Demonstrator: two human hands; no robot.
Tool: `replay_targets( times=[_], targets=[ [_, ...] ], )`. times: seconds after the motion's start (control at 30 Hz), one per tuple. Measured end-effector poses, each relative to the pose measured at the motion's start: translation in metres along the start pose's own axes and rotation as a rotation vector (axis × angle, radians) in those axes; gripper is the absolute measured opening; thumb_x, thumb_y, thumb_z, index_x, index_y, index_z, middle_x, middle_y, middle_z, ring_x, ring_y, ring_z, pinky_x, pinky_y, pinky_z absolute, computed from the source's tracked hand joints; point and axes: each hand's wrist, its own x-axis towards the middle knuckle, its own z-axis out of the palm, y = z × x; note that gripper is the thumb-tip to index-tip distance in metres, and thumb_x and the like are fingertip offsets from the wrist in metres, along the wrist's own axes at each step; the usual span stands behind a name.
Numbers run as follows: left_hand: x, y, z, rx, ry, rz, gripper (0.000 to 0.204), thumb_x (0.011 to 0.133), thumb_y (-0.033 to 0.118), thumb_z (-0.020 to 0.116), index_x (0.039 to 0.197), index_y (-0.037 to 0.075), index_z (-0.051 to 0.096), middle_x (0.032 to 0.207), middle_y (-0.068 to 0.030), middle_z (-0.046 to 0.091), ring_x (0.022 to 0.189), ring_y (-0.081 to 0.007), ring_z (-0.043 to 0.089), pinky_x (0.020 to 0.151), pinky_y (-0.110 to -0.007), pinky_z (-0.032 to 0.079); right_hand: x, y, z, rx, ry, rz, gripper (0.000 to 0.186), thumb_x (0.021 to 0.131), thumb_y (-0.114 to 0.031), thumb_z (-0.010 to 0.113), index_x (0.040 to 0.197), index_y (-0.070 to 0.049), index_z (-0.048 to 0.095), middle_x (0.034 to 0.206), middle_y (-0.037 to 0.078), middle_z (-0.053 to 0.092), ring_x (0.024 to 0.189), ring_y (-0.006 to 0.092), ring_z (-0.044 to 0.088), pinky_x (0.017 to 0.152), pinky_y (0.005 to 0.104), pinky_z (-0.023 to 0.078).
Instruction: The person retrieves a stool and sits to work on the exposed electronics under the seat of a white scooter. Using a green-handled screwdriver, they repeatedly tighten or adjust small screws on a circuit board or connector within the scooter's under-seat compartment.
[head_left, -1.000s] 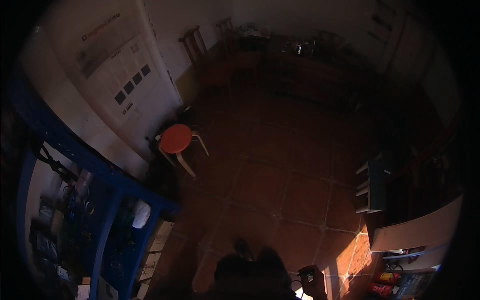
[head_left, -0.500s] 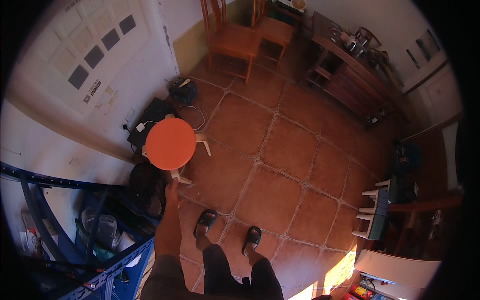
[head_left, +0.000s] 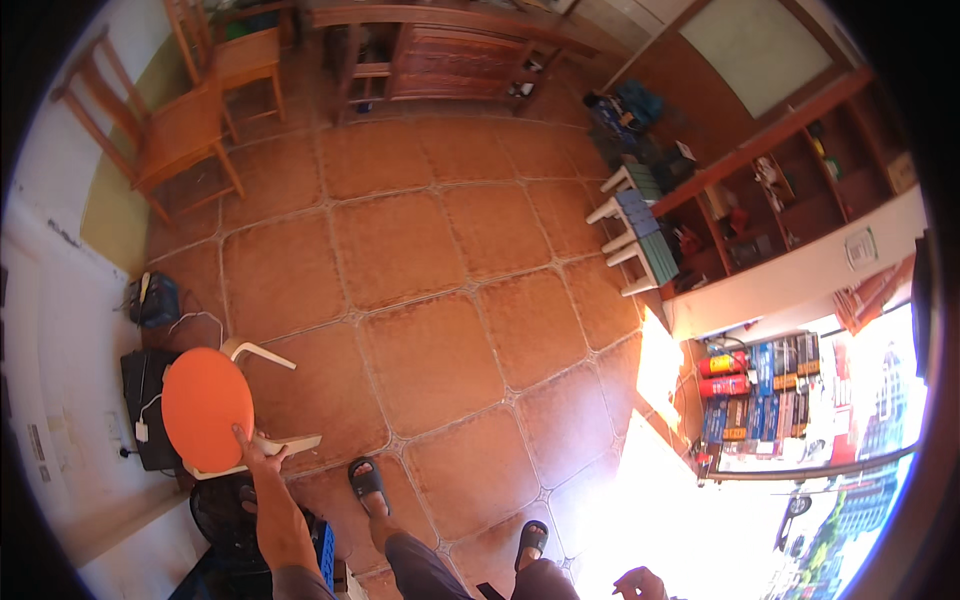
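A round stool with an orange seat (head_left: pixel 205 405) and pale bent-wood legs (head_left: pixel 290 443) is at the left of the head view. My left hand (head_left: pixel 262 458) is closed on its near right side, with the thumb on the seat's edge and the fingers by the top of a leg. The seat looks tilted, and whether the feet touch the floor I cannot tell. At the lower edge my right hand (head_left: pixel 638 583) is partly in view, its fingers loosely bent and apart, with nothing seen in it.
Behind the stool lie a black case (head_left: pixel 146 410) and a dark bag (head_left: pixel 155 298) with a white cable. Wooden chairs (head_left: pixel 180 135) stand far left, a carved desk (head_left: pixel 450 60) at the back. Small stools (head_left: pixel 640 235) and red extinguishers (head_left: pixel 722 385) are on the right. Tiled floor (head_left: pixel 425 350) spans the middle.
My view has swung to the right, bringing in the bright doorway. My left hand has shifted from the stool's leg to its seat edge, and the seat looks more tilted. My right hand has come into view.
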Motion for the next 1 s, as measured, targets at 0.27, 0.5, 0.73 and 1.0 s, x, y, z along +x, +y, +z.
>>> replay_targets(
  times=[0.27,0.5,0.73,1.0],
  targets=[
    [-0.250,-0.230,0.109,0.268,-0.221,-0.143,0.070,0.085,0.083,0.059,0.114,0.020,0.056,0.099,0.0005,0.055,0.104,-0.0256,0.052,0.109,-0.079,0.025,-0.155,0.228,0.053,0.239,0.379,-0.260,0.013,0.095,-0.013,0.061,0.096,-0.003,0.070,0.097,0.012,0.069,0.091,0.0283,0.066,0.084,0.0434,0.054],
    [-0.527,-0.526,0.096,0.916,-0.434,-0.148,0.074,0.080,0.087,0.061,0.115,0.021,0.056,0.104,0.0012,0.055,0.108,-0.0271,0.052,0.109,-0.081,0.025,-0.274,0.380,0.014,0.994,0.863,0.356,0.014,0.089,0.002,0.063,0.102,-0.002,0.063,0.091,0.012,0.074,0.084,0.0174,0.074,0.076,0.0320,0.059],
    [-0.767,-0.815,0.056,1.678,-0.843,0.018,0.075,0.083,0.081,0.064,0.117,0.014,0.058,0.097,-0.0051,0.058,0.103,-0.0291,0.056,0.100,-0.083,0.035,-0.286,0.602,-0.054,1.030,1.040,0.298,0.021,0.090,-0.006,0.073,0.111,-0.005,0.068,0.098,0.009,0.073,0.092,0.0174,0.071,0.082,0.0344,0.058],
    [-0.994,-1.234,-0.061,1.950,-1.641,-0.125,0.048,0.094,0.053,0.072,0.104,0.007,0.066,0.069,-0.0042,0.060,0.059,-0.0192,0.060,0.055,-0.037,0.050,-0.370,0.884,0.041,1.156,1.206,1.518,0.037,0.089,-0.010,0.067,0.124,0.000,0.060,0.114,0.016,0.070,0.107,0.0283,0.068,0.093,0.0403,0.055]
  ],
)
